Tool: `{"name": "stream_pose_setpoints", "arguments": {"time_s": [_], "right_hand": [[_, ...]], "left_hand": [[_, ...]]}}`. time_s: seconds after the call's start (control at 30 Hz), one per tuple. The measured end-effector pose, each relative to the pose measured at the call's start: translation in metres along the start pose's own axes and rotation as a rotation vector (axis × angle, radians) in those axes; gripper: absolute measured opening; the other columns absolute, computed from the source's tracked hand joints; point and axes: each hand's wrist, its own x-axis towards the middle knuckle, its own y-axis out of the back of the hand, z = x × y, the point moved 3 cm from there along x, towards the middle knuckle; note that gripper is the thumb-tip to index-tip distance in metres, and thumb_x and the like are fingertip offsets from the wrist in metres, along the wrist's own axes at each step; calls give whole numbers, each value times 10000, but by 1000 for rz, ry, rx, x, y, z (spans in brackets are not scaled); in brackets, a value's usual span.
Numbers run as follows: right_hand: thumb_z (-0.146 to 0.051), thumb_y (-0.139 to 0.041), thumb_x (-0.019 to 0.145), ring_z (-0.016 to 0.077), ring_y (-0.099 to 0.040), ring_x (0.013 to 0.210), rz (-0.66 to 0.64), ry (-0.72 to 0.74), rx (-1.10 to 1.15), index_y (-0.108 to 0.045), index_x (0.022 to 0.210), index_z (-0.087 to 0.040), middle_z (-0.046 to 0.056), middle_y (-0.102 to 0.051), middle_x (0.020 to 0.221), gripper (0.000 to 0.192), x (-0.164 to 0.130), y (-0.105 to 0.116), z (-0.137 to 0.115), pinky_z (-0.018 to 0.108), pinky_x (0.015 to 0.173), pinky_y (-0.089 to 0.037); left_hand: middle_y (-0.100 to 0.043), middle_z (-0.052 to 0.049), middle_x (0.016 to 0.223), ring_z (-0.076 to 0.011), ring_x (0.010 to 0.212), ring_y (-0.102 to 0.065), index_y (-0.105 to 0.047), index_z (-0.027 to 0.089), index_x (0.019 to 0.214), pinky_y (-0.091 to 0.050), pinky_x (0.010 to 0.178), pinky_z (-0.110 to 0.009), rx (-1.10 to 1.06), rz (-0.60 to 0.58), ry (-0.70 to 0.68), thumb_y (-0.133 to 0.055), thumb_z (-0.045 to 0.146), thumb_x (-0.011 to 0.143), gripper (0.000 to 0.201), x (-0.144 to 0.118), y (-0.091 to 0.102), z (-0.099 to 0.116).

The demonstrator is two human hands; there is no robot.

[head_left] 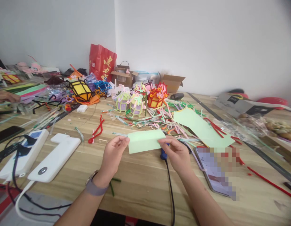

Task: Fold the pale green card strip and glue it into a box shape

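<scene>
Between my two hands a small rectangle of pale green paper (pixel 145 142) is held up above the wooden table. My left hand (pixel 116 152) pinches its left end, thumb in front. At the right end, my right hand (pixel 176 150) grips the edge between thumb and fingers. Behind my right hand a blue-handled tool (pixel 163 153) with a black cord is partly hidden. Larger green paper sheets (pixel 200 127) lie to the right, over coloured pipe-cleaner pieces (pixel 159 117). Several small lanterns (pixel 137 105) made of pipe cleaners stand beyond the paper.
On the left lie a white power strip (pixel 24 153), a white power bank (pixel 54 160) and cables. A phone (pixel 213 172) lies right of my right hand. Another person's hand (pixel 6 96) is at far left. A red bag (pixel 101 62) and cardboard boxes (pixel 172 83) stand by the wall.
</scene>
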Motion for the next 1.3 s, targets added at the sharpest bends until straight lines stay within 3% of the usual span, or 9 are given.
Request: {"name": "stream_pose_setpoints", "arguments": {"time_s": [0.2,0.3,0.4,0.57,0.73,0.87,1.0,1.13,1.3], "right_hand": [[-240,-628,782,179,-626,776,-7,15,-12,-749,763,-266,19,-709,802,125,0,0,1,321,747,-489],[-256,-626,788,173,-615,739,-11,-1,-6,-746,768,-260,20,-704,799,121,0,1,1,316,719,-492],[-265,-633,781,175,-611,732,-1,-19,-12,-741,761,-257,21,-699,797,111,0,1,-1,320,714,-492],[-269,-651,759,187,-621,770,18,-61,14,-745,749,-261,21,-698,809,96,0,1,-1,335,742,-487],[-316,-699,712,183,-618,756,118,-201,133,-752,752,-254,19,-714,806,91,1,4,7,319,709,-476],[-343,-766,636,163,-606,709,172,-354,273,-750,745,-242,13,-722,777,150,1,3,17,292,664,-463],[-388,-772,654,161,-622,703,109,-425,361,-750,820,-239,14,-731,786,224,2,-2,20,286,655,-467],[-506,-715,717,198,-663,751,32,-423,400,-740,942,-228,51,-750,856,359,3,-5,16,320,674,-502],[-498,-724,726,212,-666,940,-1,-374,348,-709,1050,-250,64,-729,1082,408,3,-5,12,323,790,-517]], "left_hand": [[-730,-86,1013,-228,996,-649,-666,174,1073,-478,873,-344,16,59,-3,-655,460,781,409,2,4,-6],[-721,-105,1099,-244,1084,-628,-685,169,1087,-463,929,-360,47,38,12,-634,459,794,415,2,3,-6],[-732,-98,1039,-243,1062,-635,-669,160,1103,-474,908,-354,4,-1,39,-692,437,743,455,2,0,-5],[-702,-27,792,-181,810,-646,-616,153,1138,-485,787,-312,-8,-47,57,-732,390,712,501,1,0,-4],[-695,-23,832,-181,849,-630,-574,181,1225,-452,829,-312,167,-146,-27,-720,369,741,539,-4,-1,-1],[-694,-12,812,-180,854,-628,-639,206,1161,-437,879,-321,272,-146,-111,-700,340,764,424,-7,-1,0],[-716,-24,821,-174,811,-629,-711,211,1059,-465,806,-300,261,-89,-130,-696,340,763,323,-4,2,-4],[-745,-49,866,-196,850,-653,-755,199,859,-490,787,-304,180,-24,-77,-720,350,729,202,-2,4,-7],[-750,-45,822,-196,818,-665,-751,191,813,-511,759,-309,24,80,-9,-763,336,656,214,0,4,-5]]}}
